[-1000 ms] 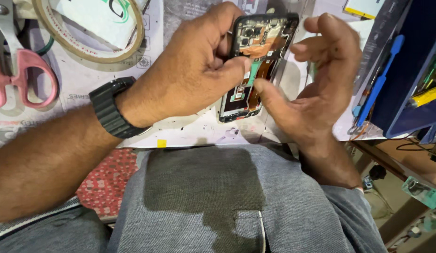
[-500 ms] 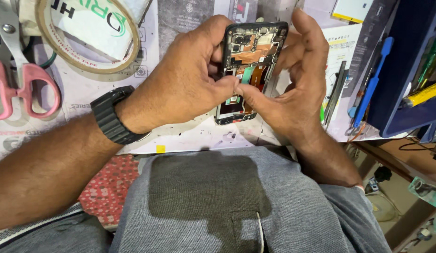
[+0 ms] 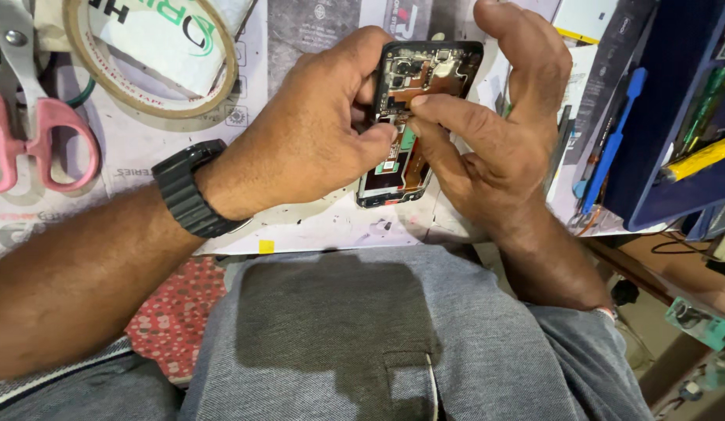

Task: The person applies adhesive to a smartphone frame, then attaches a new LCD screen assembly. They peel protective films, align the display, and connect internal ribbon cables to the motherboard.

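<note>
An opened smartphone (image 3: 421,78) with its back cover off shows its circuit board, copper parts and a green flex strip. It lies tilted over the paper-covered workbench (image 3: 316,226). My left hand (image 3: 316,140), with a black watch on the wrist, grips the phone's left side, thumb pressed on the inside. My right hand (image 3: 495,148) holds the right edge, its forefinger lying across the board near the middle.
Pink-handled scissors (image 3: 35,132) and a roll of tape (image 3: 152,62) lie at the left. A blue tray (image 3: 674,156) with a blue plastic pry tool (image 3: 612,148) and yellow and green tools stands at the right. My grey-clad lap fills the foreground.
Both hands have shifted on the phone: the right hand has closed in against its right edge, and its forefinger has moved from the lower part up onto the board.
</note>
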